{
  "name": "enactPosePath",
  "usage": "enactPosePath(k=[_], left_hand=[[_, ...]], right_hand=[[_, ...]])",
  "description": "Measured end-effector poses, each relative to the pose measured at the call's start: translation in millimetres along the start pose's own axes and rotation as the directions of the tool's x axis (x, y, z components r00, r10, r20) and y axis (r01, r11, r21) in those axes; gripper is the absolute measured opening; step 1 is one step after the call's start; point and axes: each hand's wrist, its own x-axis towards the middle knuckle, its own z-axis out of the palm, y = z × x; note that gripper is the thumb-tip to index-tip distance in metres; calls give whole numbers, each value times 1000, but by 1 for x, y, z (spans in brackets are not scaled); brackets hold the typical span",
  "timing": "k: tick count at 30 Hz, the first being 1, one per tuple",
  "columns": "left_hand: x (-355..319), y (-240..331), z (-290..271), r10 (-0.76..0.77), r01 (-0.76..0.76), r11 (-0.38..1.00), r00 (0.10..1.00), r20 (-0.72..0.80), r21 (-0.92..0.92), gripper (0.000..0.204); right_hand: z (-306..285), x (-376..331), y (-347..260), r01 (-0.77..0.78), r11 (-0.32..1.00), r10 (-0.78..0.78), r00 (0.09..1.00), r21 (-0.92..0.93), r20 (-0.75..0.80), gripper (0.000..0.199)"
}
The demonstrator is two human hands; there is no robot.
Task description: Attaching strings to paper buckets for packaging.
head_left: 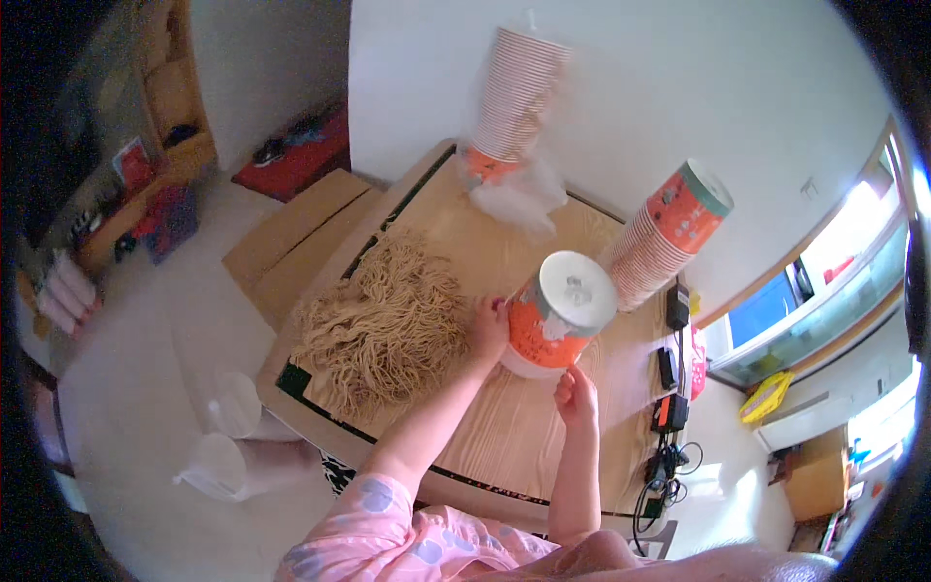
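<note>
1. Nearest the camera, a pink sleeve (407, 538) with pale spots covers the person's left upper arm, at the near edge of the wooden tabletop (504, 436).
2. From it the bare left forearm reaches out over the tabletop, and the left hand (488, 327) presses against the left side of an orange paper cup (555, 315), fingers closed on its wall.
3. That cup stands upside down near the middle of the tabletop, its white base facing up.
4. Just under the cup's near rim is the right hand (576, 396), fingers curled together and fingertips touching the rim; whether it grips the rim cannot be told.
5. Left of the cup, a wide heap of pale brown noodles (383, 325) lies spread toward the tabletop's left edge, touching the left hand.
6. At the far edge, a tall stack of paper cups (512, 102) stands in a clear plastic wrapper.
7. Toward the right edge, another stack of orange cups (669, 238) leans over, just beside the held cup.
8. Black chargers and cables (669, 412) lie along the right edge.
</note>
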Motion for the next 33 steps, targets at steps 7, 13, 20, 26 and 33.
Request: enactPosePath(k=[7,13,20,26,33], left_hand=[[-66,27,-69,-192,262,957,893,407,-123,10],[-90,52,-76,-362,474,876,770,526,-91,10],[-11,53,-48,-390,648,704,696,603,-292,9],[101,91,-54,-239,538,783,722,649,-310,9],[33,164,-83,403,-10,793,758,513,-609,53]], right_hand=[[-50,-91,6,249,811,-300,954,-530,-10,14],[-55,-85,6,368,858,-417,906,-358,-67,14],[-1,-26,-42,423,903,-417,905,-79,80,15],[63,16,-107,549,830,-502,811,-99,299,14],[101,-118,-123,685,726,-667,683,53,298,15]])
